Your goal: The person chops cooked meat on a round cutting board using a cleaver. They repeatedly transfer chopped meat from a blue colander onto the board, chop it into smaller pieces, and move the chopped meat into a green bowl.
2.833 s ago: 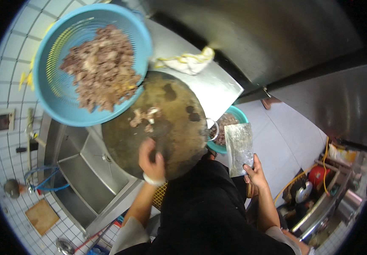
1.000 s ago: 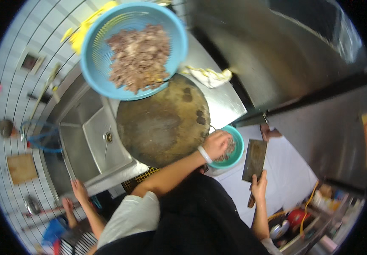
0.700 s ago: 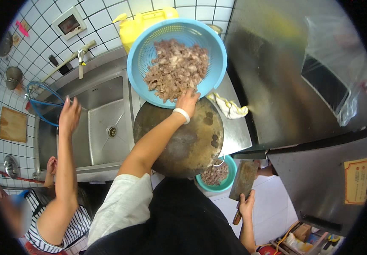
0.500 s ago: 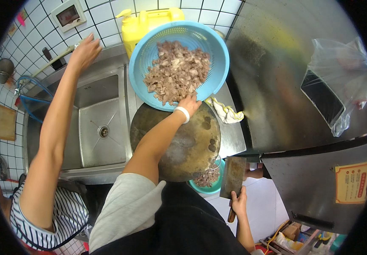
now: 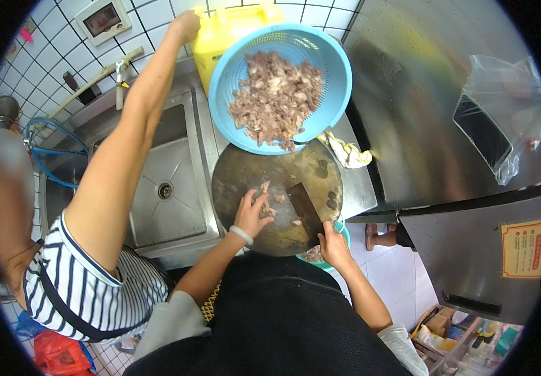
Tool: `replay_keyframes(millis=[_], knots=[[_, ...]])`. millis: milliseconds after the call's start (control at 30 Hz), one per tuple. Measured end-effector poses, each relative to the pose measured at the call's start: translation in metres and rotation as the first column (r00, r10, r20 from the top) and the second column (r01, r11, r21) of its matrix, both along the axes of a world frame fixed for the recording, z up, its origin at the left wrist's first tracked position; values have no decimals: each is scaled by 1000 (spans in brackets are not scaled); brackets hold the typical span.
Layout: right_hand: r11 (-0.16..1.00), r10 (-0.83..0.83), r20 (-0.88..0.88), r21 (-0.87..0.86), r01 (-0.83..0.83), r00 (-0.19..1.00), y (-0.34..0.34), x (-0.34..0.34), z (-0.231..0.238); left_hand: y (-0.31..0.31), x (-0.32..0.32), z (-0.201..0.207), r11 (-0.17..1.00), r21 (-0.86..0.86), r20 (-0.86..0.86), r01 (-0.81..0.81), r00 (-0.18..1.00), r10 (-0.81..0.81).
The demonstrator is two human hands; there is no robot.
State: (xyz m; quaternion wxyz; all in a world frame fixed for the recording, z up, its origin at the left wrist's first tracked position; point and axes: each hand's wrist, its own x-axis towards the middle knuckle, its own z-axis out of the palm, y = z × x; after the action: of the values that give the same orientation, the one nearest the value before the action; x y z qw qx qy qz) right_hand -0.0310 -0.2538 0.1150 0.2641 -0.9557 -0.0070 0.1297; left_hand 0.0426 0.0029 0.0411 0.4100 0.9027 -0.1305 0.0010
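Observation:
On a round, stained chopping block (image 5: 264, 166), my left hand (image 5: 251, 214) rests with fingers apart beside a few small pieces of raw meat (image 5: 278, 198). Its fingertips are close to the pieces, and I see nothing gripped. A wide-bladed cleaver (image 5: 306, 210) is in my right hand (image 5: 335, 246), which is closed round the mostly hidden handle. The blade lies over the block, right of the meat. Just beyond, a blue plastic colander (image 5: 219, 103) holds a heap of chopped meat (image 5: 276, 94) and overlaps the block's far edge.
A co-worker's arm (image 5: 148, 103) reaches across the steel sink (image 5: 176, 216) to a yellow jug (image 5: 206, 50). A crumpled cloth (image 5: 347, 153) lies right of the block. Below its near edge is a green basin (image 5: 339, 241). Steel doors stand right, with a bagged phone (image 5: 482, 131).
My left hand has come from the colander back to the block, where meat pieces now lie. My right hand has brought the cleaver over the block. The co-worker's hand has moved to the jug.

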Motion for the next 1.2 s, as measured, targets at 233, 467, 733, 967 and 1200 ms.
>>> replay_keyframes(millis=[233,467,733,967,1200], knots=[[995,30,1,-95,-30,1000,3,12,-15,8,9,-12,989,-144,33,-43,998,48],[997,67,-65,-37,-70,996,1,21,-8,-22,22,-6,991,13,53,-131,990,130],[965,258,-93,74,-252,962,8,0,28,11,-30,-12,996,-58,32,-72,997,74],[887,421,-167,-128,-443,892,30,-4,50,-11,-46,-10,987,-77,200,-144,967,157],[839,501,-131,-169,-518,855,38,-9,52,-5,-54,-16,996,-32,272,-89,958,94]])
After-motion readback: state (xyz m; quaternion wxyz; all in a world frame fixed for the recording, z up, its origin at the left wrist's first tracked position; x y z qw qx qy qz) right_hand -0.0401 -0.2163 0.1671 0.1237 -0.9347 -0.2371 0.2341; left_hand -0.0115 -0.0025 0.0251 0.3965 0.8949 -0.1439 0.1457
